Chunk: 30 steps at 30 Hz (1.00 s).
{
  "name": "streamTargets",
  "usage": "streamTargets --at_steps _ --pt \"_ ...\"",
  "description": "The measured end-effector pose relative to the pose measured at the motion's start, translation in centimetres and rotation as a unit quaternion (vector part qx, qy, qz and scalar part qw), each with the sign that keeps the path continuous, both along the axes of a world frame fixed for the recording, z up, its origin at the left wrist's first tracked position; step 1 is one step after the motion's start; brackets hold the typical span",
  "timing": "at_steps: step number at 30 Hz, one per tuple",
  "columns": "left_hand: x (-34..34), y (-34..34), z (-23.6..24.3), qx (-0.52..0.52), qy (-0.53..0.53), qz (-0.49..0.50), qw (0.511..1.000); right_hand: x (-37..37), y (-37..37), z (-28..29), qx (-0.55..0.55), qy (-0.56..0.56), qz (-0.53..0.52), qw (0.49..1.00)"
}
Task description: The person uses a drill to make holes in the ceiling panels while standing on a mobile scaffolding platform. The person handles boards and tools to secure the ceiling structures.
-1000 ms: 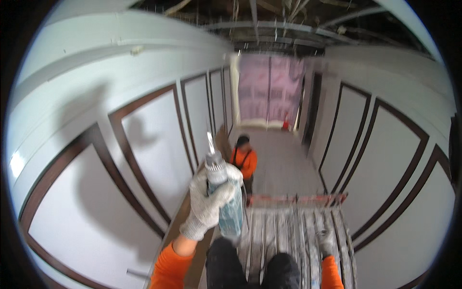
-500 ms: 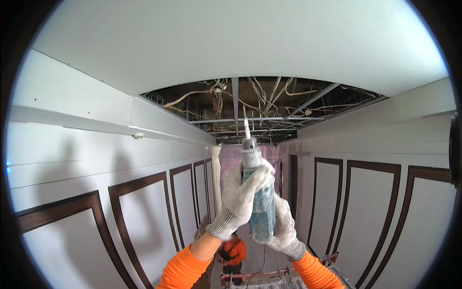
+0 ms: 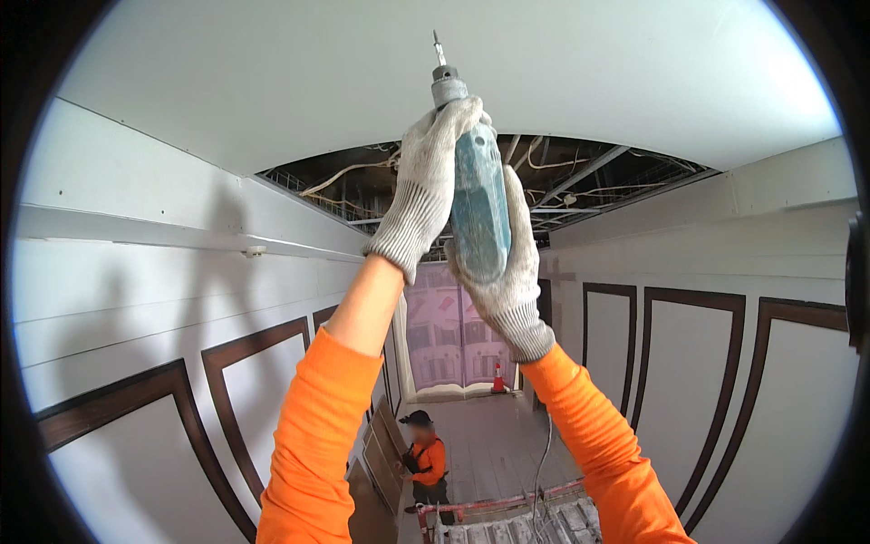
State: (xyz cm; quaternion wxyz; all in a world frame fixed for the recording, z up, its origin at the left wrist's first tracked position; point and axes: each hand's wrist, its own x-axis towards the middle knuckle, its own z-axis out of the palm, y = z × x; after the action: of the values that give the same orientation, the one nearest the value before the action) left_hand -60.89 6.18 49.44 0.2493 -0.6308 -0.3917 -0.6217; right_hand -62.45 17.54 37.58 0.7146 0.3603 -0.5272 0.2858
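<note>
Head view: both arms were raised overhead, orange sleeves coming up from the lower edge. The left hand, in a grey knit glove, was wrapped around the upper end of a teal power drill, fingers closed over the body just below the chuck. The right hand, also gloved, was closed on the lower rear part of the drill, palm against its right side. Drill was held near vertical, slightly tilted, bit pointing up at the white ceiling panel. Bit tip sat right at the panel surface; contact could not be confirmed from this angle.

Behind the drill, an open section of ceiling showed dark framing, cables and conduit. White walls on both sides carried dark brown rectangular trim frames. A white ledge ran along the left wall with a small fitting on it.

Far end of the corridor: a pinkish covered opening and an orange traffic cone on the floor beside it. Below, a second person in an orange top and dark cap stood on the floor near the left wall, well apart from the hands. A red-railed platform edge showed at the bottom, with a cable hanging down toward it.
</note>
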Motion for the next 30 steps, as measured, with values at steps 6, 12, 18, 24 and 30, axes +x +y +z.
streamTargets --at_steps 6,12,18,24,30 --pt "-1.2 1.2 0.2 0.033 -0.013 0.097 0.995 -3.4 1.9 3.3 -0.028 0.029 -0.006 0.999" --pt "-4.2 3.7 -2.8 0.086 0.002 0.107 0.991 -6.0 3.5 3.7 -0.022 0.041 -0.002 0.999" --pt "-7.9 5.5 -3.7 0.078 -0.025 0.143 0.986 -8.7 4.9 3.0 -0.031 0.03 -0.017 0.999" --pt "-10.1 6.0 -2.6 0.083 -0.033 0.159 0.983 -10.7 5.4 4.0 -0.023 0.025 -0.008 0.999" --pt "-11.9 5.2 -0.3 0.107 -0.026 0.182 0.977 -11.0 4.4 6.1 -0.024 0.054 -0.043 0.997"
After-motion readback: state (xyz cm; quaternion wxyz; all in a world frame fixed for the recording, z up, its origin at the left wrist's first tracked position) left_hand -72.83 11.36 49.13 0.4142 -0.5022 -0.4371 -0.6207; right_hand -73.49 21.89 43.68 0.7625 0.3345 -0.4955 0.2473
